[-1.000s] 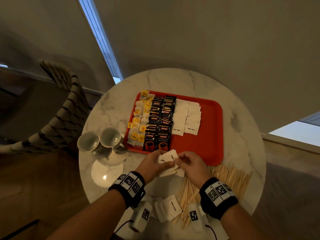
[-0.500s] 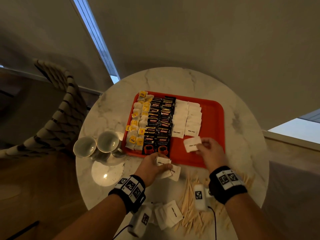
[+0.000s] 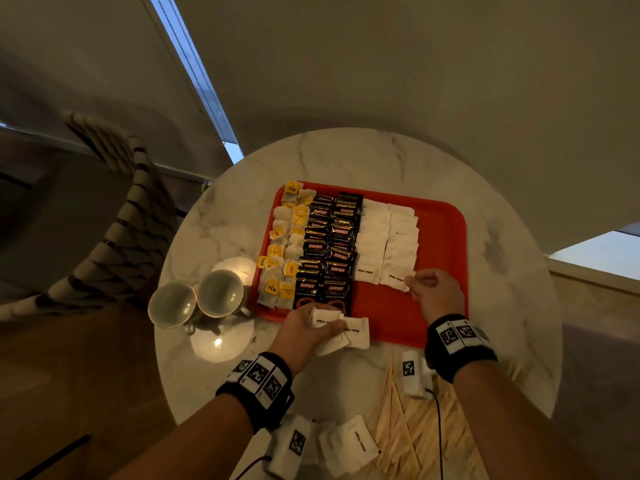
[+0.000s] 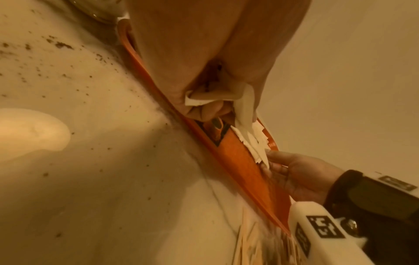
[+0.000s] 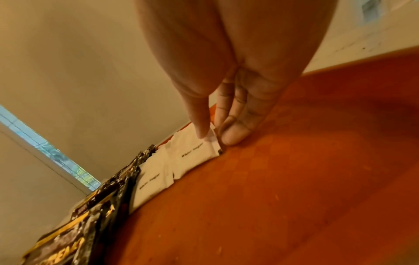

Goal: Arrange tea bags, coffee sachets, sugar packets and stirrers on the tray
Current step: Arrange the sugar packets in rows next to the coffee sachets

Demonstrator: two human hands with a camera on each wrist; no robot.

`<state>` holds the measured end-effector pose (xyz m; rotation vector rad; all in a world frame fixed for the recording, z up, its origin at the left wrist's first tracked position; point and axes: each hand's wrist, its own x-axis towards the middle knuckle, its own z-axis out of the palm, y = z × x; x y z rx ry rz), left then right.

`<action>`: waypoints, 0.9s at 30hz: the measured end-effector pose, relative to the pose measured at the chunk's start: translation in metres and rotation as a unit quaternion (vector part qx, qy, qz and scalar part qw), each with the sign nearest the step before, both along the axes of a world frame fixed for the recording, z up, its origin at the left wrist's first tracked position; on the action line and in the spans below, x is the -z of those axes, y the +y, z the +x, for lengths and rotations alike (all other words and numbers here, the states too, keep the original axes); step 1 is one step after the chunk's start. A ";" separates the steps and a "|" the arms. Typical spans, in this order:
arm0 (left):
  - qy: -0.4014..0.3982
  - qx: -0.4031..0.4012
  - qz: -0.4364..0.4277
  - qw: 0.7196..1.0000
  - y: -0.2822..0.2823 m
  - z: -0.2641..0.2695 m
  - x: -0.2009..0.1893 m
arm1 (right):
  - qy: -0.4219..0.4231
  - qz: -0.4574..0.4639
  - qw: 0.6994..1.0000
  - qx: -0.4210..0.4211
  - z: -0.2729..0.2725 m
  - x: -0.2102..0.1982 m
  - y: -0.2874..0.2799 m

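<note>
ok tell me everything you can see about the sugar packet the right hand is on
The sugar packet is a flat white paper sachet printed "White Sugar" in small dark letters, with a crimped edge. It lies on the red tray at the near end of the right-hand sugar column, overlapping the packet behind it and beside the other column's front packet. The right hand pinches its near right corner between thumb and fingertips.
</note>
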<state>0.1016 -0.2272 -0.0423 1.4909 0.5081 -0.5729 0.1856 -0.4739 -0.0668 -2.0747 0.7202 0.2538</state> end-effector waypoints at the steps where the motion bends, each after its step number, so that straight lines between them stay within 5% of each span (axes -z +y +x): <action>1: 0.000 -0.010 -0.007 1.000 -0.001 0.002 0.000 | 0.000 -0.015 1.000 0.002 -0.001 -0.003 -0.001; 4: 0.000 -0.030 -0.019 0.999 -0.004 0.009 -0.002 | -0.031 -0.031 0.999 -0.022 -0.011 -0.021 0.002; 9: -0.012 -0.036 -0.014 0.999 -0.015 0.014 -0.005 | 0.009 0.097 0.980 -0.174 -0.038 -0.039 0.027; 12: -0.017 -0.025 -0.001 1.000 -0.020 0.014 -0.006 | 0.026 0.168 0.966 -0.196 -0.046 -0.043 0.036; 19: -0.012 0.015 -0.018 1.000 -0.027 0.010 -0.007 | -0.011 0.065 0.947 -0.315 -0.044 -0.052 0.032; 23: -0.010 0.015 -0.024 1.000 -0.031 0.008 -0.004 | -0.015 0.101 0.953 -0.286 -0.040 -0.054 0.031; 27: -0.011 -0.070 -0.029 0.997 -0.033 0.007 -0.001 | 0.019 0.109 0.963 -0.244 -0.046 -0.042 0.032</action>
